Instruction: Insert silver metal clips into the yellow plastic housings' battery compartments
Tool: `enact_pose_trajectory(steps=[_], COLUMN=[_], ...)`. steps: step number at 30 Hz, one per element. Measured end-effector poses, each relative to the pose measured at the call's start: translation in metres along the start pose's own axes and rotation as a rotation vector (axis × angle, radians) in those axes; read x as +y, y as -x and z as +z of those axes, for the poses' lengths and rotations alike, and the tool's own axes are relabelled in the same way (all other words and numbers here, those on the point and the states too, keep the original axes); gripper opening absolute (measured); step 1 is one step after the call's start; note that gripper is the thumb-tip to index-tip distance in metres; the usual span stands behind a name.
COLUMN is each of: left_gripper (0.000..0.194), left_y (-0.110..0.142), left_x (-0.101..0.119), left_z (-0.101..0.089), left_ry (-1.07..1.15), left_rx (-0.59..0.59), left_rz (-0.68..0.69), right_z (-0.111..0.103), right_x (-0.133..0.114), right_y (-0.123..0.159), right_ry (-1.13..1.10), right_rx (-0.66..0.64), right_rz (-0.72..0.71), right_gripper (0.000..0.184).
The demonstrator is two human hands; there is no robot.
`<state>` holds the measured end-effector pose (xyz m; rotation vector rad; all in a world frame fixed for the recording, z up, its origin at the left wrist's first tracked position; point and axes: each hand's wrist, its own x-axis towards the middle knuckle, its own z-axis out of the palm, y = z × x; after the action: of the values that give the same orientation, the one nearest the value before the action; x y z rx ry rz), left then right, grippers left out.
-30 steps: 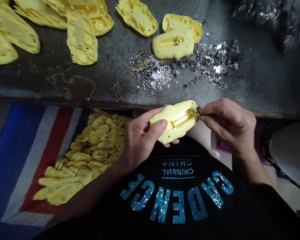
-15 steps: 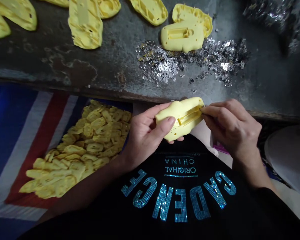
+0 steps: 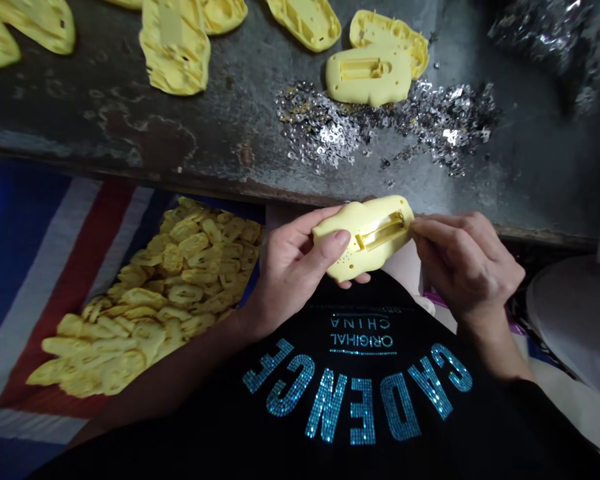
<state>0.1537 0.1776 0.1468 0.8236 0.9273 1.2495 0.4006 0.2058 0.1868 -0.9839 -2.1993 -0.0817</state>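
Note:
My left hand [image 3: 300, 257] is closed around a yellow plastic shell [image 3: 340, 223], its thumb pressed on the outer face. A long battery slot [image 3: 381, 232] is sunk in that face, with a shiny bit at its right end. Beside that end, my right hand [image 3: 465, 260] is closed, thumb and forefinger pinched together at the shell's rim. Whatever the pinch may hold is hidden. Beyond the shell, a heap of small metal contact plates [image 3: 330, 137] lies on the dark metal bench [image 3: 220, 127].
More yellow shells [image 3: 175, 47] lie along the bench, and one shell [image 3: 367, 77] rests against the metal heap. Another metal pile [image 3: 545, 33] is at the back right. Below left, a large pile of yellow shells [image 3: 180, 280] lies on a striped sheet [image 3: 45, 287].
My right fingertips have moved slightly right, from over the slot's end to the shell's rim. The slot's right end now shows more openly. The left hand keeps its hold.

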Motion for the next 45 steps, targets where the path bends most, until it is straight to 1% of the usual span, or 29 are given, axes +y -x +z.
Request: enact_pose_trajectory(steps=[2, 4, 7, 8, 12, 14, 18, 20, 23, 28, 30, 33, 36, 42, 45], left_gripper=[0.058, 0.058, 0.062, 0.062, 0.06, 0.056, 0.05, 0.05, 0.049, 0.051, 0.051, 0.051, 0.054, 0.05, 0.05], left_y=[0.001, 0.003, 0.008, 0.009, 0.014, 0.015, 0.017, 0.017, 0.017, 0.017, 0.017, 0.015, 0.013, 0.015, 0.016], left_x=[0.0, 0.001, 0.005, 0.007, 0.009, 0.008, 0.005, 0.004, 0.005, 0.007, 0.007, 0.005, 0.005, 0.008, 0.007], left_z=[0.0, 0.002, 0.007, 0.008, 0.011, 0.009, 0.005, 0.005, 0.005, 0.002, 0.002, 0.004, 0.005, 0.009, 0.005], left_ry=[-0.018, -0.051, -0.099, -0.111, -0.187, -0.254, -0.376, -0.407, -0.404, -0.482, -0.427, -0.281, -0.232, -0.307, -0.445], left_rx=[-0.005, -0.005, 0.025, 0.036, 0.04, 0.027, 0.009, 0.01, 0.014, -0.04, -0.026, 0.018, 0.029, 0.039, 0.01], left_rz=[0.007, 0.023, 0.061, 0.076, 0.122, 0.148, 0.245, 0.27, 0.263, 0.264, 0.22, 0.137, 0.117, 0.178, 0.254], right_z=[-0.001, -0.002, 0.0, 0.002, 0.013, 0.017, 0.023, 0.025, 0.028, 0.039, 0.043, 0.045, 0.04, 0.029, 0.024], right_x=[0.0, 0.002, 0.01, 0.014, 0.029, 0.033, 0.034, 0.033, 0.032, 0.032, 0.032, 0.033, 0.034, 0.035, 0.032], right_y=[-0.004, -0.01, -0.018, -0.019, -0.016, -0.012, -0.006, -0.006, -0.005, -0.006, -0.006, -0.006, -0.007, -0.008, -0.01], right_ry=[-0.03, -0.11, -0.283, -0.344, -0.553, -0.607, -0.709, -0.77, -0.862, -1.035, -1.09, -1.09, -1.031, -0.886, -0.771], right_rx=[0.007, -0.009, -0.003, 0.004, -0.015, -0.029, -0.003, 0.011, 0.023, 0.017, 0.014, 0.01, -0.01, -0.042, -0.067], right_rz=[0.076, 0.156, 0.211, 0.229, 0.341, 0.381, 0.434, 0.468, 0.527, 0.609, 0.628, 0.631, 0.589, 0.526, 0.474], right_gripper=[0.032, 0.021, 0.005, 0.005, 0.032, 0.039, 0.042, 0.043, 0.048, 0.053, 0.053, 0.052, 0.05, 0.052, 0.047])
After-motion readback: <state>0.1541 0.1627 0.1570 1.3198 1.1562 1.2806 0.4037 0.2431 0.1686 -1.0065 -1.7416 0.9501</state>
